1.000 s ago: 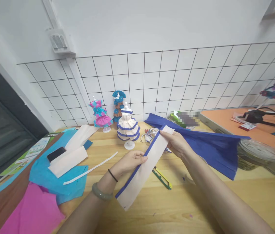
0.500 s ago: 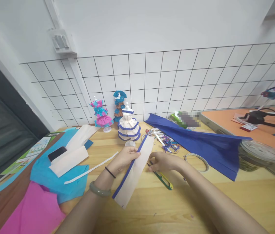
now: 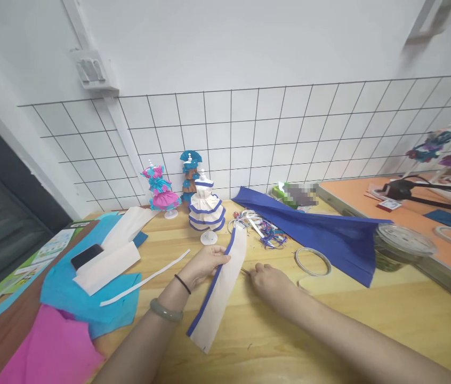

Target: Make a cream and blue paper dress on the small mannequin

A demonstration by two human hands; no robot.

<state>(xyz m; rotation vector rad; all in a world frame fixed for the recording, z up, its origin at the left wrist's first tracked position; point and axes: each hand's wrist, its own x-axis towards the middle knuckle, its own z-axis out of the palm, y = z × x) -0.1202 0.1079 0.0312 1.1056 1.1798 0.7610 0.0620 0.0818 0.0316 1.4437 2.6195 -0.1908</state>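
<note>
My left hand [image 3: 206, 265] pinches the edge of a long white paper strip [image 3: 224, 288] with a blue border along its left side. The strip slants toward me over the table. To its right, my right hand [image 3: 271, 286] is closed over a pair of thread snips [image 3: 245, 272]; only the dark tips show, and the green and yellow handles are hidden under the palm. Just beyond the left hand, a small dress form [image 3: 207, 205] in a tiered white dress with blue trim stands upright on its white base.
A blue paper sheet [image 3: 309, 224], paper scraps [image 3: 267, 232] and a tape ring [image 3: 313, 262] lie right of the strip, near a clear jar [image 3: 403, 248]. Left are a narrow white strip [image 3: 145, 280], a phone [image 3: 86, 257] and coloured sheets [image 3: 57, 341]. Two more dressed forms [image 3: 161, 194] stand behind.
My right hand, earlier loosely curled above the snips, has closed over them, covering the handles. The left hand keeps its pinch on the strip. The view has turned slightly right.
</note>
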